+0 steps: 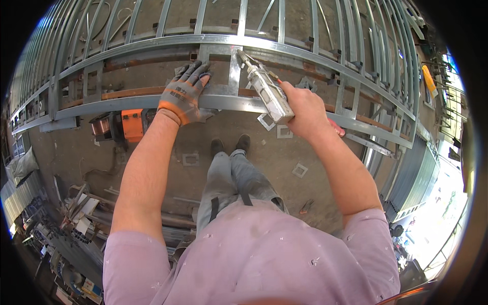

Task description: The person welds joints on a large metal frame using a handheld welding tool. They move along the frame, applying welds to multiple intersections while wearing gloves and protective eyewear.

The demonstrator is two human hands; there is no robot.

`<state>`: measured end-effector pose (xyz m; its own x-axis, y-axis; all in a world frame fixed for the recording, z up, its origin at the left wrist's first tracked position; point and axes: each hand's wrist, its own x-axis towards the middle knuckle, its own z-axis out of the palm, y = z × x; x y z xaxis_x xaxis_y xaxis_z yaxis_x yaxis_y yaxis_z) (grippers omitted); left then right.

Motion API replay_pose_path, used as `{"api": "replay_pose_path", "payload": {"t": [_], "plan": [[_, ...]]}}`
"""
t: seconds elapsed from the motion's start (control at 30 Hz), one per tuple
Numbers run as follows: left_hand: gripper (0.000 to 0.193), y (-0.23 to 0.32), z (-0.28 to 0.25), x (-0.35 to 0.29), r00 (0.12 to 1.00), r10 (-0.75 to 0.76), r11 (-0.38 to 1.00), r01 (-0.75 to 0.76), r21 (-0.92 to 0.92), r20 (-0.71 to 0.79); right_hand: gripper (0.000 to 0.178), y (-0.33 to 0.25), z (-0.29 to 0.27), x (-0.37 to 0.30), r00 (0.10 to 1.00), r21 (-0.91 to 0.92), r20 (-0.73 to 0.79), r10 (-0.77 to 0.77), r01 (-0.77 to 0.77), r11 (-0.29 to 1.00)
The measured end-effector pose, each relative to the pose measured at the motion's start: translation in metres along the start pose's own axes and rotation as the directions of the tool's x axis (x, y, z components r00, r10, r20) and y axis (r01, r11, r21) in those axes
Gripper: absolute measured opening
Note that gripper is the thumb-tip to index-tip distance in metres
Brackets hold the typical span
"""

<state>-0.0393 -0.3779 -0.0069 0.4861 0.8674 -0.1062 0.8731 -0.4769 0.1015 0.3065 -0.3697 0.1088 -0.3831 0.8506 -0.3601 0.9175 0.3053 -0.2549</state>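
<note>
My left hand (184, 94), in a grey and orange work glove, lies over the near side of a galvanised steel frame (249, 103). Its fingers are stretched out beside a short upright; whether they press on it is hard to see. My bare right hand (307, 109) is wrapped around a silver handheld welding gun (269, 94). The gun's nozzle points away from me and up to the left. Its tip is close to the joint where a short metal crosspiece (234, 73) meets the long upper rail (223, 39).
Below the frame at left sits an orange machine (132, 125) with a copper-coloured wire spool (101, 124). Several square metal plates (300, 170) lie on the floor near my feet. Scrap metal (84, 206) is piled at lower left, and stacked panels (414, 170) stand at right.
</note>
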Motion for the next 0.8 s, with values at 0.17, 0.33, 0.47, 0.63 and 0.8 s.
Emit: {"api": "replay_pose_path", "payload": {"t": [0.17,0.33,0.47,0.63,0.8], "plan": [[0.107,-0.001,0.008,-0.001,0.999,0.000,1.000,-0.002,-0.030,-0.046,0.060,-0.004,0.004,0.005,1.000,-0.023,-0.016,0.011,-0.012,1.000],[0.110,-0.002,0.008,0.002,0.998,0.005,1.000,-0.006,-0.023,-0.058,0.061,-0.007,0.010,0.010,0.999,-0.041,-0.039,0.014,-0.016,0.999],[0.110,0.001,0.001,0.003,1.000,-0.011,1.000,0.010,-0.022,-0.024,0.060,-0.012,0.009,0.012,0.998,-0.047,-0.016,0.063,-0.063,0.997],[0.111,0.000,0.001,0.001,1.000,0.003,0.999,-0.004,-0.042,-0.022,0.054,-0.016,0.010,0.009,0.996,-0.031,-0.051,0.080,-0.081,0.996],[0.098,-0.001,0.001,0.003,1.000,0.003,1.000,-0.004,-0.029,-0.020,0.056,-0.025,0.007,0.012,0.990,-0.078,-0.004,0.139,-0.139,0.987]]}}
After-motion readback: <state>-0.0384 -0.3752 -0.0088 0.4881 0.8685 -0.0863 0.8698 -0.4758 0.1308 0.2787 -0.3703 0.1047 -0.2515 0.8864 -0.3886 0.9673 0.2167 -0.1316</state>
